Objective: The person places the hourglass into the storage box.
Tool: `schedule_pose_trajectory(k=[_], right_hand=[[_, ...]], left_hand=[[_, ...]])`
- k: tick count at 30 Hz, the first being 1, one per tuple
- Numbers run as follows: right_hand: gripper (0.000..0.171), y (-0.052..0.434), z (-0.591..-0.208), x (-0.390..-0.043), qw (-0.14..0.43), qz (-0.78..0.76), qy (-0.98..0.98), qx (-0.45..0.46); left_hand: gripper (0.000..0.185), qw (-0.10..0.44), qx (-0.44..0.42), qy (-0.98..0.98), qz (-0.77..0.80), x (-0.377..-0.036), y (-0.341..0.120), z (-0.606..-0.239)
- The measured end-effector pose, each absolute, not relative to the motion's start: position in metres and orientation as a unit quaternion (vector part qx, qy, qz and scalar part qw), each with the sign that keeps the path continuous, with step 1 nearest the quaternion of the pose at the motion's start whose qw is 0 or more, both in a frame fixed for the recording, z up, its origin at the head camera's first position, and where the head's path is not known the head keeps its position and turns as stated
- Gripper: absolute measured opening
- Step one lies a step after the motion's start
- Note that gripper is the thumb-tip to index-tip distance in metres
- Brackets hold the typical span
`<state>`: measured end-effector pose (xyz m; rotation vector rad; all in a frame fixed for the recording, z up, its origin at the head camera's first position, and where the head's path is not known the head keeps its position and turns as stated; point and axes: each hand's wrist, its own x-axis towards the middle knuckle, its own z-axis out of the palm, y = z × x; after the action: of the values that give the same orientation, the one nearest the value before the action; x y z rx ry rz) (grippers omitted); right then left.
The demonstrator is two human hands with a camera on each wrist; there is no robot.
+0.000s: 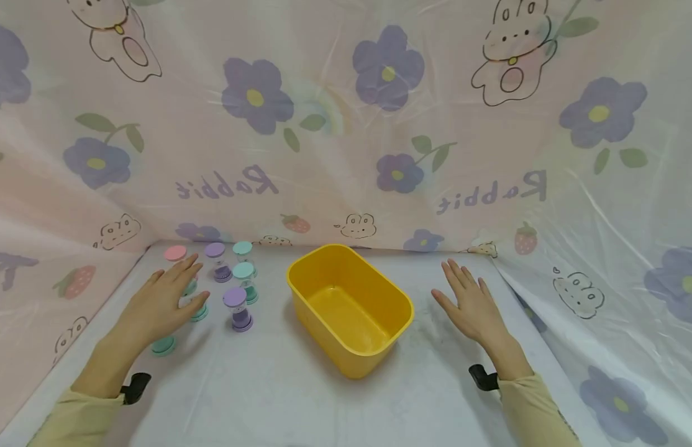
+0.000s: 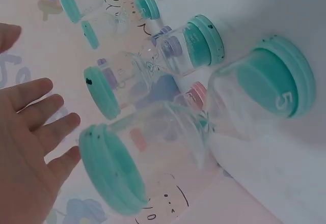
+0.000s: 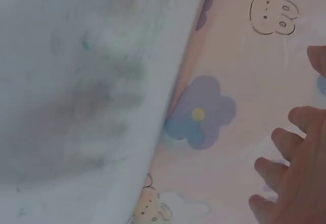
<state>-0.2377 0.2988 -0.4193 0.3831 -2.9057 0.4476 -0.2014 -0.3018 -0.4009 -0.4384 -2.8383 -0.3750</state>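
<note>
My left hand [image 1: 169,298] hovers open, fingers straight, over a cluster of small sand timers at the table's left. Teal timers [image 1: 199,313] peek out beneath its fingers and another teal one [image 1: 163,345] sits by the wrist. A purple timer [image 1: 238,308] stands just right of the hand. In the left wrist view the hand [image 2: 35,142] is spread beside a lying teal timer [image 2: 163,142], not touching it. My right hand [image 1: 469,301] is open and flat over the bare table, right of a yellow tub [image 1: 301,279]. The right wrist view shows its fingers [image 3: 293,183] holding nothing.
Pink [image 1: 175,252], purple [image 1: 215,251] and teal [image 1: 243,249] timers stand at the back left. The yellow tub has nothing in it. A floral plastic curtain [image 1: 379,124] walls the white table [image 1: 268,385] on three sides.
</note>
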Motion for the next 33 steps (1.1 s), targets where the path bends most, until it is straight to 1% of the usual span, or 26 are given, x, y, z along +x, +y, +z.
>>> schedule_pose_trajectory(k=[5, 14, 17, 22, 33], right_hand=[[0.078, 0.285, -0.41, -0.241, 0.099, 0.177, -0.964, 0.172], [0.072, 0.262, -0.392, -0.243, 0.082, 0.195, -0.945, 0.249], [0.072, 0.256, -0.387, -0.244, 0.073, 0.187, -0.944, 0.261], [0.071, 0.244, -0.381, -0.244, 0.051, 0.175, -0.942, 0.28], [0.07, 0.226, -0.38, -0.25, 0.016, 0.153, -0.931, 0.33]], left_hand=[[0.061, 0.175, -0.174, -0.96, -0.13, -0.197, -0.309, -0.402], [0.055, 0.237, -0.194, -0.937, -0.168, -0.183, -0.324, -0.408], [0.053, 0.233, -0.187, -0.937, -0.184, -0.179, -0.33, -0.41], [0.048, 0.207, -0.168, -0.938, -0.222, -0.172, -0.341, -0.414], [0.051, 0.187, -0.154, -0.94, -0.241, -0.162, -0.355, -0.424]])
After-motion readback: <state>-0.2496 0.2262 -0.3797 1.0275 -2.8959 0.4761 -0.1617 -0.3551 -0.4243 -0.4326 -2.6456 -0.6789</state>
